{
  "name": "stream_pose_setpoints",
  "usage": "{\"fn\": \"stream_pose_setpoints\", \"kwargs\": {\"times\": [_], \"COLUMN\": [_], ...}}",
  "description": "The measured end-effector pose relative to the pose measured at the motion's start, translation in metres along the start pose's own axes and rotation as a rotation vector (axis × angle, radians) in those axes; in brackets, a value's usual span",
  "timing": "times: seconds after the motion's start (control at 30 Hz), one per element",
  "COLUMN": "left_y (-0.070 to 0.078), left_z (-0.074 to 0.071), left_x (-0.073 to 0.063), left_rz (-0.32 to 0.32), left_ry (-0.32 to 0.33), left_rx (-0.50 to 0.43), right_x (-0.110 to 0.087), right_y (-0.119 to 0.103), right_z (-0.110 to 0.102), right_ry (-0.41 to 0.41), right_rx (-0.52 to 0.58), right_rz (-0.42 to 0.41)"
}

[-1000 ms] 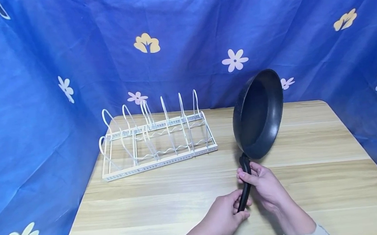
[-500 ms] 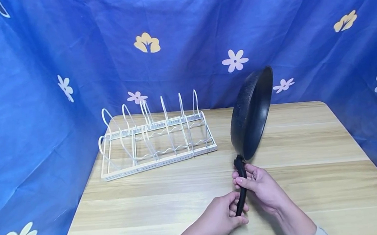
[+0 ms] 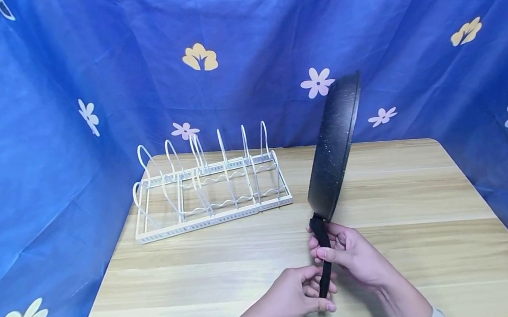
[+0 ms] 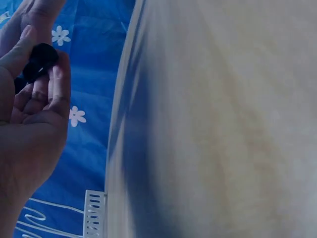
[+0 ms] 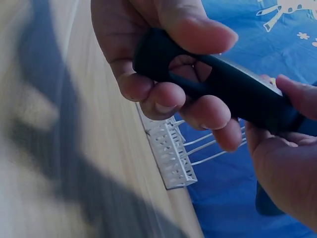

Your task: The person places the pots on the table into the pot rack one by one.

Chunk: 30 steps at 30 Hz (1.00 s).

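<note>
A black frying pan (image 3: 334, 145) is held up on its side in the head view, almost edge-on, its speckled outer wall facing left and its top leaning right. My right hand (image 3: 357, 256) grips the upper part of the black handle near the pan, thumb across it. Lower down, my left hand (image 3: 290, 298) pinches the handle's end between thumb and fingers. The right wrist view shows the handle's hanging hole (image 5: 190, 69) between the left fingers. Left of the pan, a white wire pan rack (image 3: 214, 223) stands on the table.
The wooden table (image 3: 192, 282) carries the rack at its back left. A blue cloth (image 3: 248, 52) with flower prints hangs behind and along both sides. Several upright wire loops (image 3: 223, 151) rise from the rack.
The pan has turned about its handle, from showing its dark inside to nearly edge-on with its outer wall in view. It has shifted slightly left; both hands keep their hold.
</note>
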<state>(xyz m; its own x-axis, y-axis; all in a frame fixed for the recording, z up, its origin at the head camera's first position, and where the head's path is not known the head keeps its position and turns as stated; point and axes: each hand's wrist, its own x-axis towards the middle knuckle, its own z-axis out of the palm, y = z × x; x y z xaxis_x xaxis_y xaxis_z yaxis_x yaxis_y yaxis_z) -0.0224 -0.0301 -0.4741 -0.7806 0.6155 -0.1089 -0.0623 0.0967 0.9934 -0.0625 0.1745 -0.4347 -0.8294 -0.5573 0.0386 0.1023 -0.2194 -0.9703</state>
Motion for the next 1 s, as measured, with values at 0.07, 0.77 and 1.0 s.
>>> {"fn": "stream_pose_setpoints", "kwargs": {"times": [0.07, 0.77, 1.0], "left_y": [0.002, 0.024, 0.026], "left_z": [0.000, 0.008, 0.004], "left_x": [-0.001, -0.016, -0.016], "left_rz": [0.000, 0.182, 0.153], "left_ry": [0.003, 0.239, 0.323], "left_rx": [-0.014, 0.268, 0.281], "right_x": [-0.001, 0.023, 0.041], "right_y": [-0.002, -0.022, -0.023], "right_z": [0.000, -0.003, 0.000], "right_ry": [-0.034, -0.427, -0.458], "right_rx": [0.007, 0.073, 0.122], "right_rz": [-0.027, -0.234, -0.160]}}
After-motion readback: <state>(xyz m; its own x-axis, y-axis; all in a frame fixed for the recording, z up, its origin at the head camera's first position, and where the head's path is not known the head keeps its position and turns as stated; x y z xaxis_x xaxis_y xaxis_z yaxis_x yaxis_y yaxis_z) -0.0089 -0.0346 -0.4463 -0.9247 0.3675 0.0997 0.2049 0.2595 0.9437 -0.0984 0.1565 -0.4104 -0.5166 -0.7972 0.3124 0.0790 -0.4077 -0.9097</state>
